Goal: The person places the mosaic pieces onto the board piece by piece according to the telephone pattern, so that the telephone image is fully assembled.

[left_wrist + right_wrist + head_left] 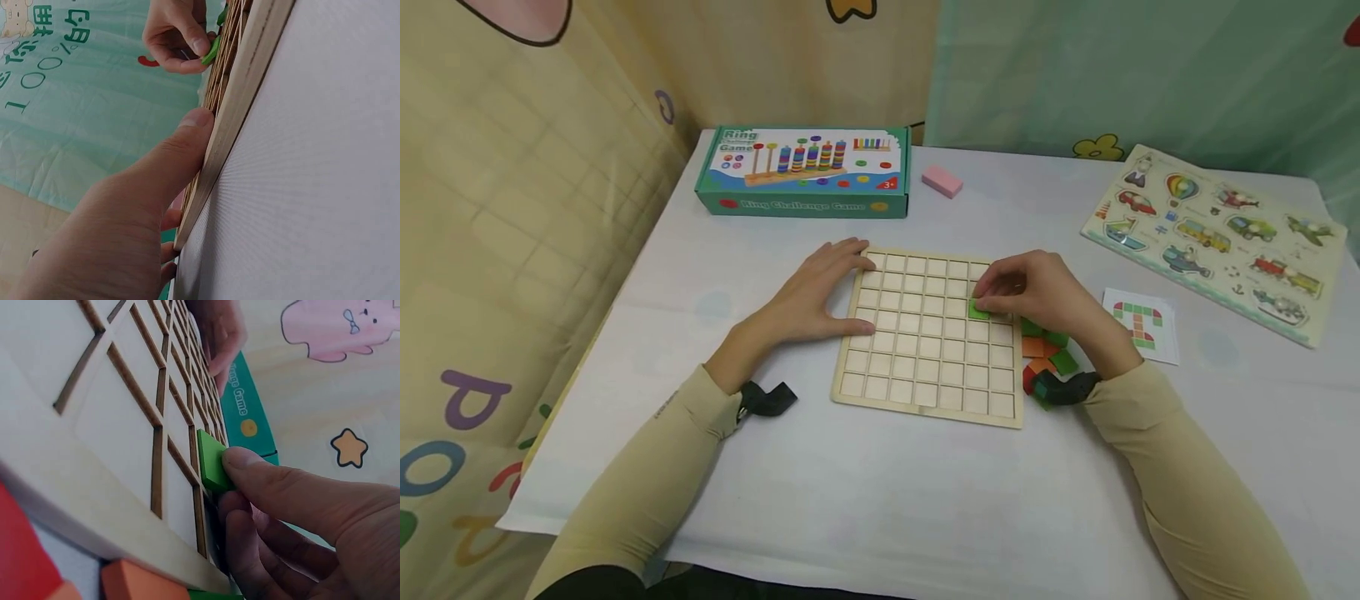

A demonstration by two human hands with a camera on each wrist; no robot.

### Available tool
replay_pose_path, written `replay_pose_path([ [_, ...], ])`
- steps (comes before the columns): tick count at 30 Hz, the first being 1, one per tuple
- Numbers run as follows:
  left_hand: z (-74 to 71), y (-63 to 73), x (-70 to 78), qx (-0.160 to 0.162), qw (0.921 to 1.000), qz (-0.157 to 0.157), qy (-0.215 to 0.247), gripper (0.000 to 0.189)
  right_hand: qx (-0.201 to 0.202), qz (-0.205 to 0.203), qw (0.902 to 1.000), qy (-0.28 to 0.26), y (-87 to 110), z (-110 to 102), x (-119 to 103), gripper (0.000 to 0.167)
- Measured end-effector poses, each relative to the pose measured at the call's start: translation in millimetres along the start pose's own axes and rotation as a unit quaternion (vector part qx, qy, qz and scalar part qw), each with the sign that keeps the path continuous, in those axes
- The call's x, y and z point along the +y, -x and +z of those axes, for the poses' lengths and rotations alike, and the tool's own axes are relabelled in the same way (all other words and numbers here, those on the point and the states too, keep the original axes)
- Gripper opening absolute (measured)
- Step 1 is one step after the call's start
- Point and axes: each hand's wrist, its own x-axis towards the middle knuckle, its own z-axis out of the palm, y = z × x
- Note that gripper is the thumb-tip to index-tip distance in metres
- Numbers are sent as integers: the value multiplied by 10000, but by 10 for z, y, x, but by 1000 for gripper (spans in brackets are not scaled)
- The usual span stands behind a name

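A wooden grid board (925, 411) of square cells lies on the white table. My left hand (805, 296) rests at its left edge, thumb and fingers spread; in the left wrist view the thumb (187, 134) touches the rim. Between thumb and fingertips, my right hand (1041, 287) pinches a green square tile (212, 461) over the grid's upper right part. The tile stands tilted at the cells in the right wrist view. Beside the board's right edge, partly under the right wrist, lies a pile of green, orange and red tiles (1063, 361).
A card with a coloured tile pattern (1159, 340) lies right of the pile. Farther back are a green Ring Challenge Game box (805, 206), a pink block (942, 181) and a vehicle picture puzzle board (1217, 279). Printed curtains (1075, 75) hang behind the table.
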Motion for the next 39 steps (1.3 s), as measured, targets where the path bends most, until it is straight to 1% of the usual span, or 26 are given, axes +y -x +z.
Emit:
replay_pose_path([
  [3,-3,1,-1,-2,10000,-14,4,82,181,-99,9997,134,-4,5,8,8],
  [5,-3,2,-3,-11,10000,-25,-3,82,376,-48,9992,112,-3,-13,26,9],
  [8,-1,4,-6,-18,10000,-38,-10,82,743,183,9971,-45,7,-84,84,16],
  [11,5,0,-5,-40,10000,-46,-23,82,1131,433,9926,-128,37,-194,177,22],
  [14,6,-4,3,-72,9999,-59,-37,82,1292,570,9899,-80,78,-300,281,27],
  [16,3,-3,6,-83,9999,-71,-40,82,1212,635,9906,-11,98,-355,340,29],
  [20,-9,2,16,-80,9999,-90,-12,82,659,792,9946,103,112,-418,407,35],
  [23,-13,3,19,-83,9999,-97,20,82,343,868,9952,276,101,-433,407,37],
  [31,-20,1,33,-99,9999,-124,67,82,211,792,9954,499,66,-413,353,28],
  [35,-22,1,33,-110,9998,-133,65,82,100,816,9949,584,64,-412,308,27],
  [39,-20,0,31,-116,9998,-134,57,82,168,788,9954,511,83,-413,320,25],
])
